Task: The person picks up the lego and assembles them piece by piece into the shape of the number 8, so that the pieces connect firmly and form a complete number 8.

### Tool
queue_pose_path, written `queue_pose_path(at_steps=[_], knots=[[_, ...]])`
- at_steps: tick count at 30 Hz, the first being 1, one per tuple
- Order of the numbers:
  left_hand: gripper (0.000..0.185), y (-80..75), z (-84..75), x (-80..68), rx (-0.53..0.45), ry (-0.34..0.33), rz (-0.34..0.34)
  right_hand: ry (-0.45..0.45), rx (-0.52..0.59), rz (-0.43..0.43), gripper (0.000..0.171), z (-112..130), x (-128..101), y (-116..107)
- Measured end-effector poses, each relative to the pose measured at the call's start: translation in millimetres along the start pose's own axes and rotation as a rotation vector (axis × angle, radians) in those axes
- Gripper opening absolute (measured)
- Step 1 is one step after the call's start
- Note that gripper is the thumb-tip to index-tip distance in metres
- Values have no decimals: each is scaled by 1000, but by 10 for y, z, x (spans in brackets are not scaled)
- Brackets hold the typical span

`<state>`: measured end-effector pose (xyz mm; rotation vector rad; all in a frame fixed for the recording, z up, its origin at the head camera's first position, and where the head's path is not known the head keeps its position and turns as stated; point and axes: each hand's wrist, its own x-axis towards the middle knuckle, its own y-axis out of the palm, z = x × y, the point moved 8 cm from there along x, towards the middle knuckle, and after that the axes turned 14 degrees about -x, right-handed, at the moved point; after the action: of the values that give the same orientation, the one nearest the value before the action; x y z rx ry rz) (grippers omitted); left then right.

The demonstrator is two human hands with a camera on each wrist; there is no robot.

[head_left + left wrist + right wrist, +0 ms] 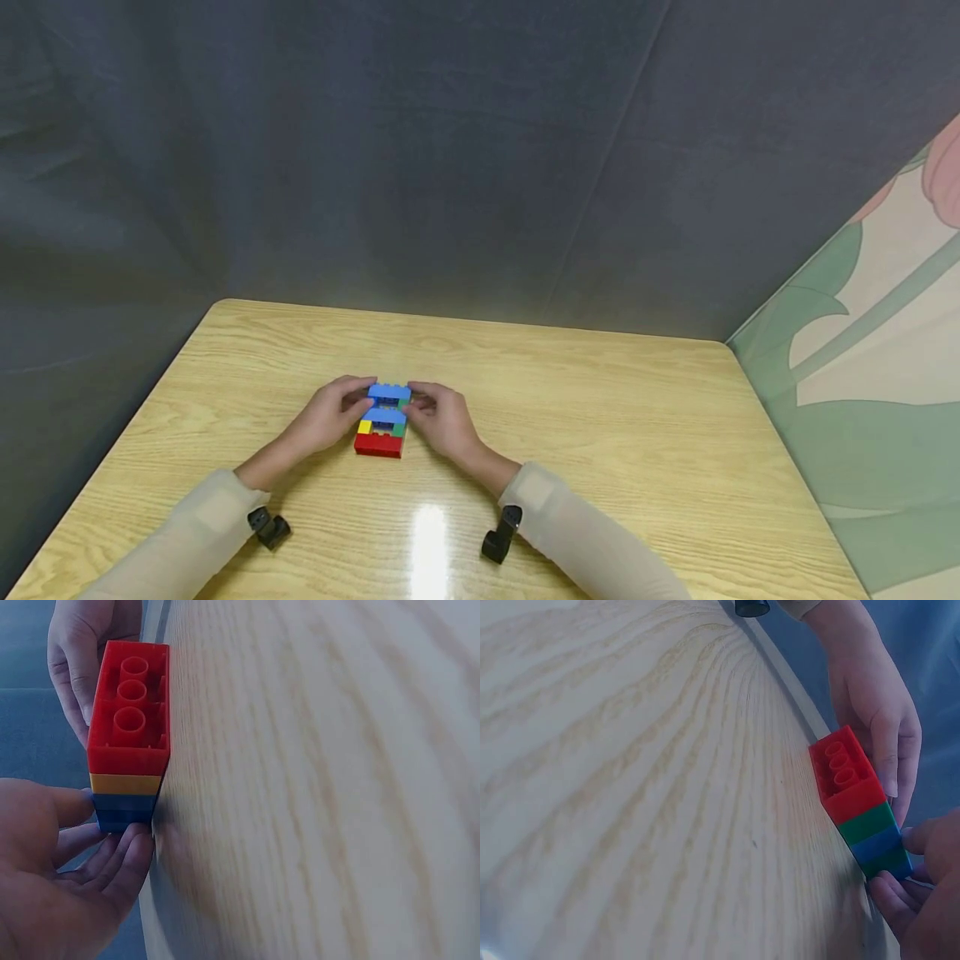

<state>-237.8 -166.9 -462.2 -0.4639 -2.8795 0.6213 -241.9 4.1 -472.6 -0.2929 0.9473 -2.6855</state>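
Nearest to me in the head view, two beige sleeves (577,533) enter from the lower edge, each with a black wrist camera mount (501,533) resting above the wooden bench (600,433). Beyond the sleeves, I see the left hand (326,414) and the right hand (442,417) flanking a brick stack (382,421) that lies on its side near the centre of the bench. The stack's red brick (378,446) faces me; yellow, green and blue layers follow, ending in a blue brick (388,392) at the far end. The left grip has its thumb and fingers curled onto the blue end; the left wrist view confirms contact. The right grip pinches the same end from the opposite side. Farthest back, a dark grey cloth backdrop (375,150) stands behind the bench, and a floral panel (885,375) at the right
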Motion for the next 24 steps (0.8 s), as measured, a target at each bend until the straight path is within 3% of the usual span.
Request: queue_pose_path(at_steps=[6,11,17,24], knots=[[40,-41,28,11,-28,-12,-1,-17,-24,8,37,-2,4,-59],[43,-165,10,16,-35,-8,5,-79,-110,-4,41,6,10,-312],[49,-520,-182,96,89,39,-11,-141,-295,-45,48,-42,61,-897],[56,-951,-363,255,234,-2,-7,-132,-529,-68,58,-224,81,-1769]])
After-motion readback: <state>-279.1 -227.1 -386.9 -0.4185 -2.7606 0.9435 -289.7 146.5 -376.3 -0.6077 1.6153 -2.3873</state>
